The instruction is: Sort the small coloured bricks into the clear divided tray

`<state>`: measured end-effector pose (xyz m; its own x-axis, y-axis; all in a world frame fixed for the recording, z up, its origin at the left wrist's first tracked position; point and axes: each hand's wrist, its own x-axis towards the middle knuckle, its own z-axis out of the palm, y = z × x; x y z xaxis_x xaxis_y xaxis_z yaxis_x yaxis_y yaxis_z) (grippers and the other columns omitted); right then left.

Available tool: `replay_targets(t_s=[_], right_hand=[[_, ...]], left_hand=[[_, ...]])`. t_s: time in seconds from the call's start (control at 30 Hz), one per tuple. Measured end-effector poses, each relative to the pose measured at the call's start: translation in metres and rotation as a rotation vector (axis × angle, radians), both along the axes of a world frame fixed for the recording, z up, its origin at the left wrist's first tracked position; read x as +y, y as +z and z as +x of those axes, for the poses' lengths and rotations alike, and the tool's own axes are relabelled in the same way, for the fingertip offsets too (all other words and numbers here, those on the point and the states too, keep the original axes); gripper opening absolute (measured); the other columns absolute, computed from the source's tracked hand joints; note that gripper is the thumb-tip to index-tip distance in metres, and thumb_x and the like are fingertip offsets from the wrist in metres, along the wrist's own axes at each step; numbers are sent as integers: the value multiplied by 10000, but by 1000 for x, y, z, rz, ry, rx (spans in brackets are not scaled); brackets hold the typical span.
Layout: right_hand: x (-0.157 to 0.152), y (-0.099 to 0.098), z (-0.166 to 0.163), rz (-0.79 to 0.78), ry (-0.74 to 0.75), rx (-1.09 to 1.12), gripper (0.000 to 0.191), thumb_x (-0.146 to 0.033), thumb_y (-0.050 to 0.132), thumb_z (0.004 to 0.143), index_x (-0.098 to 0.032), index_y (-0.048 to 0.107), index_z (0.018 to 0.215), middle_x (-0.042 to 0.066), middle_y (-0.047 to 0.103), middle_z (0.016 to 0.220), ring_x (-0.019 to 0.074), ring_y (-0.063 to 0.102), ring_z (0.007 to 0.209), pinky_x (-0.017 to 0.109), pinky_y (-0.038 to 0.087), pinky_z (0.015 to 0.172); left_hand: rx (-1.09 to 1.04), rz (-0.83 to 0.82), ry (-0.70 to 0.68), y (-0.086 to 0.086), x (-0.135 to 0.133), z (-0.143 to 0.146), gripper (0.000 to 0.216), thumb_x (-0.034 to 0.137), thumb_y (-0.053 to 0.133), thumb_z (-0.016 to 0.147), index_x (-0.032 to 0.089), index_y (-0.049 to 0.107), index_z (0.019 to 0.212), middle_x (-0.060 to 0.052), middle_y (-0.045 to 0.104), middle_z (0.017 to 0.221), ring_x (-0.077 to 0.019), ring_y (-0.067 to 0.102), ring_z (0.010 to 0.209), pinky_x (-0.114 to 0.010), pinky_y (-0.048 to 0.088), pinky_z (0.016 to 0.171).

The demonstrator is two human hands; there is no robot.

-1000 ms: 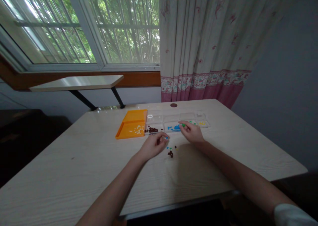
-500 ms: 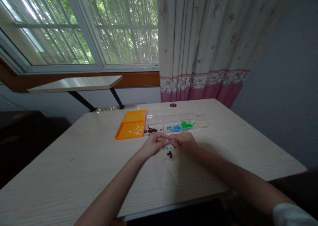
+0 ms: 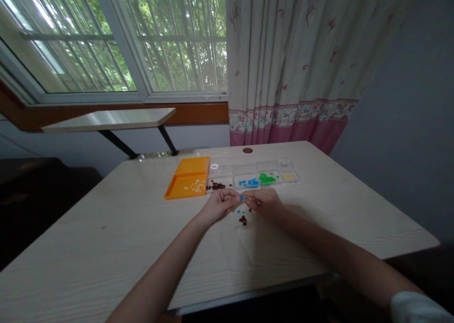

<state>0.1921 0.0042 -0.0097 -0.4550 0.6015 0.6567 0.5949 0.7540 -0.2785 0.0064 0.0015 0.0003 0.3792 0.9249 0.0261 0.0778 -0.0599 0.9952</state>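
Close together above the table, my left hand [image 3: 222, 204] and my right hand [image 3: 265, 203] are both closed, fingertips pinching a tiny blue piece [image 3: 241, 197] between them. Its exact kind is too small to make out. Just below the fingers, a little cluster of dark brown pieces [image 3: 243, 220] lies on the tabletop with a loose blue bit [image 3: 239, 212] and a green bit beside it. Beyond my hands is a clear compartment tray [image 3: 244, 168] holding brown pieces [image 3: 217, 186], blue pieces [image 3: 250, 183], green pieces [image 3: 268, 178] and yellow pieces [image 3: 289, 176] in separate sections.
An open orange case [image 3: 173, 185] with white pieces [image 3: 197, 186] adjoins the tray's left end. A raised shelf [image 3: 113, 118] on black legs stands at the back left of the pale wooden table [image 3: 106, 247]. Behind are a barred window and a curtain [image 3: 283, 77].
The fingers have shifted slightly, and more of the blue piece shows between them. A yellow bit near the right fingers no longer shows. The tray and case look unchanged.
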Motion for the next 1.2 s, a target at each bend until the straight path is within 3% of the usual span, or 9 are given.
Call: replay_targets(t_s=[0.1, 0.27, 0.43, 0.97, 1.2], right_hand=[[4, 0, 1, -8, -34, 140, 193, -341, 554, 800, -222, 691, 865, -15, 617, 557, 81, 492, 475, 187, 379, 538], [10, 6, 9, -71, -111, 408, 203, -326, 580, 767, -168, 683, 840, -30, 525, 499, 57, 401, 405, 168, 345, 433], [14, 11, 17, -122, -155, 490, 218, -334, 584, 756, -164, 685, 848, -35, 484, 483, 58, 357, 404, 167, 331, 411], [14, 9, 19, 11, -160, 392, 206, -320, 573, 776, -172, 693, 855, -9, 558, 536, 68, 428, 441, 178, 387, 477], [23, 7, 23, -57, -217, 349, 240, -363, 565, 775, -178, 685, 868, -32, 506, 497, 66, 406, 427, 171, 366, 465]], left_hand=[[95, 94, 22, -1, 1, -4, 376, 460, 574, 714, 104, 597, 833, 79, 387, 429, -33, 282, 366, -165, 204, 388], [487, 374, -73, 4, -1, -15, 209, 307, 519, 763, 125, 621, 770, 20, 487, 562, -73, 408, 510, -175, 282, 474], [737, 491, -154, 8, -4, -17, 196, 275, 494, 777, 162, 654, 781, 0, 552, 603, -97, 464, 552, -187, 318, 519], [824, 569, -187, 8, -7, -14, 185, 266, 503, 776, 193, 661, 838, 6, 575, 629, -93, 485, 556, -179, 330, 525], [849, 581, -184, 5, -7, -14, 193, 267, 499, 769, 199, 661, 849, 1, 599, 647, -101, 500, 572, -188, 340, 548]])
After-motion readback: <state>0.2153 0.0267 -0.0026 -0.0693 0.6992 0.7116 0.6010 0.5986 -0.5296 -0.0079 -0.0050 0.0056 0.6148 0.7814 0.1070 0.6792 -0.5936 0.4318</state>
